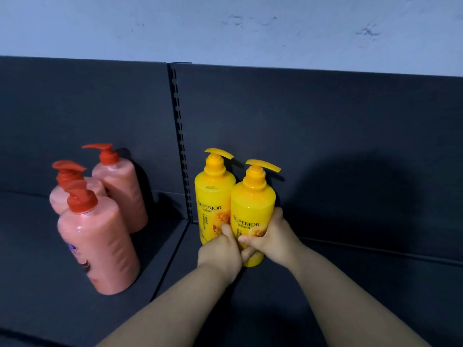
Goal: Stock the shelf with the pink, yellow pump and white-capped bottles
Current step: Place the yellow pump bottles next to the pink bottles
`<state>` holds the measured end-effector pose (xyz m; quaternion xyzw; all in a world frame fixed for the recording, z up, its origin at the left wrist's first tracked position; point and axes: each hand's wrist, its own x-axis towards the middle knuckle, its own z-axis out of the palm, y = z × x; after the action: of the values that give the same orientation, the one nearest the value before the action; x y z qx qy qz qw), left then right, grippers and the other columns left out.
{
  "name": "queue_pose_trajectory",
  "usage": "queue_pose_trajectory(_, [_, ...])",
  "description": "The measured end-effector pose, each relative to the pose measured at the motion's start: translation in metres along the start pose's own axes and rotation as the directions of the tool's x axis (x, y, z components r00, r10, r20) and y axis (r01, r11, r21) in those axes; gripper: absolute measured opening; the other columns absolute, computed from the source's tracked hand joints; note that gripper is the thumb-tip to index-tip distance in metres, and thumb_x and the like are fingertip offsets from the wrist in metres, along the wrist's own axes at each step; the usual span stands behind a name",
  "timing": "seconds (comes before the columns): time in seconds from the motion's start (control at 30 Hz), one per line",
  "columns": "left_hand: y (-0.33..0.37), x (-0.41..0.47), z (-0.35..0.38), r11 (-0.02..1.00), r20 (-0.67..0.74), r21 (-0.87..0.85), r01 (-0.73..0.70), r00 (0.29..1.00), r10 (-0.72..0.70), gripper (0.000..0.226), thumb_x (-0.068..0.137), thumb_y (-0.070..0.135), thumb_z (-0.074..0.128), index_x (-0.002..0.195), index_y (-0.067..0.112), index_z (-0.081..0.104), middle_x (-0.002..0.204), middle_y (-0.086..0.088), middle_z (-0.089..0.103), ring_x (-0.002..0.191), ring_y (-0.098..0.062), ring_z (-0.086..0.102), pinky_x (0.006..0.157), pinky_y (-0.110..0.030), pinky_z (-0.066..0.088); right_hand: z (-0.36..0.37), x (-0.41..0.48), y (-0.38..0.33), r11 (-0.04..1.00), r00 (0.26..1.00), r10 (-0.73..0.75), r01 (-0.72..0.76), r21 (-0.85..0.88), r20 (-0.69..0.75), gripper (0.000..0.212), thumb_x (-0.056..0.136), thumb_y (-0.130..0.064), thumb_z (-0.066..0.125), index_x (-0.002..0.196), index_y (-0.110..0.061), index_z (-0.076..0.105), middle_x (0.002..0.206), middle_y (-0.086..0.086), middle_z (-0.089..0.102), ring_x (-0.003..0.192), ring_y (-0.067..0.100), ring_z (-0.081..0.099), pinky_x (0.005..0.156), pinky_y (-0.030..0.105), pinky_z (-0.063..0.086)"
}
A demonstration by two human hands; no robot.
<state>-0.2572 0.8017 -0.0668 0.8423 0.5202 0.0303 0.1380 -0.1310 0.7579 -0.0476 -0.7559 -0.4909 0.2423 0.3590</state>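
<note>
Gripping the front yellow pump bottle (252,209) low down, left hand (220,255) and right hand (271,237).

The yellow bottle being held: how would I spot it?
Find the slotted strip in the dark shelf back; two yellow pump bottles stand just right of it. It is the nearer yellow bottle, gripped by the left hand and right hand, in front of the rear yellow bottle.
</note>
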Motion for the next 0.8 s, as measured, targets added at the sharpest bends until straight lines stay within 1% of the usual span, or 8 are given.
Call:
queue_pose_trajectory(0.1, [-0.003,0.007,0.000,1.000,0.004,0.012,-0.002,1.000,0.002,0.064,0.089,0.066,0.037,0.122,0.013,0.029,0.113,-0.007,0.060,0.102,-0.026,0.061,0.073,-0.034,0.041,0.002,0.004,-0.003,1.000,1.000,0.009,-0.008,0.016,-0.010,0.095,0.065,-0.035,0.086,0.134,-0.009,0.026,0.125,0.002,0.045,0.106,0.011,0.045,0.087,0.027,0.040])
queue_pose_trajectory(0.17, [-0.002,0.012,-0.004,0.997,0.011,0.071,-0.007,1.000,0.006,0.062,0.090,0.065,0.036,0.122,0.012,0.031,0.114,-0.007,0.061,0.102,-0.026,0.062,0.075,-0.034,0.042,0.004,0.006,-0.005,0.999,1.000,0.022,-0.021,0.028,-0.015,0.094,0.067,-0.033,0.085,0.135,-0.008,0.025,0.126,0.003,0.044,0.106,0.010,0.043,0.087,0.026,0.038])
queue_pose_trajectory(0.3, [-0.006,0.013,-0.017,0.974,0.023,0.217,-0.069,0.998,0.065,0.055,0.094,0.060,0.030,0.121,0.013,0.039,0.112,-0.006,0.063,0.101,-0.027,0.062,0.077,-0.035,0.045,0.011,0.012,-0.012,0.995,0.994,0.099,-0.098,0.016,-0.038,0.092,0.070,-0.035,0.082,0.136,-0.008,0.023,0.133,0.009,0.043,0.118,0.022,0.048,0.096,0.034,0.041])
queue_pose_trajectory(0.4, [-0.018,0.008,-0.019,0.939,-0.003,0.296,-0.176,0.983,0.185,0.051,0.097,0.059,0.024,0.117,0.018,0.046,0.106,-0.003,0.064,0.096,-0.025,0.062,0.070,-0.034,0.042,0.013,0.011,-0.017,0.975,0.981,0.193,-0.195,-0.105,-0.021,0.087,0.075,-0.048,0.075,0.135,-0.008,0.025,0.134,0.012,0.045,0.122,0.028,0.049,0.098,0.038,0.043])
queue_pose_trajectory(0.47, [-0.026,0.003,-0.019,0.911,-0.021,0.339,-0.236,0.966,0.258,0.047,0.098,0.055,0.025,0.118,0.019,0.047,0.110,-0.004,0.062,0.100,-0.025,0.059,0.070,-0.033,0.039,0.014,0.005,-0.018,0.943,0.973,0.230,-0.228,-0.243,-0.020,0.082,0.080,-0.055,0.066,0.136,-0.009,0.027,0.135,0.011,0.045,0.122,0.028,0.049,0.098,0.039,0.044])
queue_pose_trajectory(0.6, [-0.034,-0.009,-0.025,0.887,-0.022,0.371,-0.276,0.952,0.305,0.042,0.098,0.050,0.030,0.121,0.019,0.048,0.123,-0.004,0.056,0.111,-0.027,0.053,0.074,-0.034,0.037,0.013,-0.015,-0.022,0.807,0.964,0.261,-0.243,-0.538,-0.043,0.065,0.090,-0.058,0.048,0.134,-0.012,0.037,0.135,0.011,0.045,0.122,0.029,0.048,0.094,0.041,0.046])
queue_pose_trajectory(0.67, [-0.035,-0.015,-0.026,0.876,-0.009,0.378,-0.299,0.945,0.327,0.041,0.097,0.048,0.033,0.123,0.019,0.047,0.128,-0.004,0.054,0.115,-0.028,0.051,0.080,-0.035,0.040,0.014,-0.026,-0.025,0.764,0.967,0.251,-0.223,-0.605,-0.039,0.060,0.092,-0.057,0.044,0.134,-0.013,0.040,0.136,0.011,0.044,0.124,0.029,0.045,0.094,0.040,0.044])
queue_pose_trajectory(0.8, [-0.034,-0.028,-0.025,0.850,-0.003,0.369,-0.375,0.914,0.405,0.040,0.096,0.045,0.038,0.126,0.020,0.046,0.128,-0.005,0.054,0.117,-0.027,0.049,0.084,-0.036,0.042,0.019,-0.051,-0.034,0.749,0.989,0.145,-0.132,-0.649,-0.034,0.056,0.095,-0.052,0.043,0.137,-0.016,0.039,0.140,0.008,0.041,0.128,0.027,0.040,0.098,0.041,0.043])
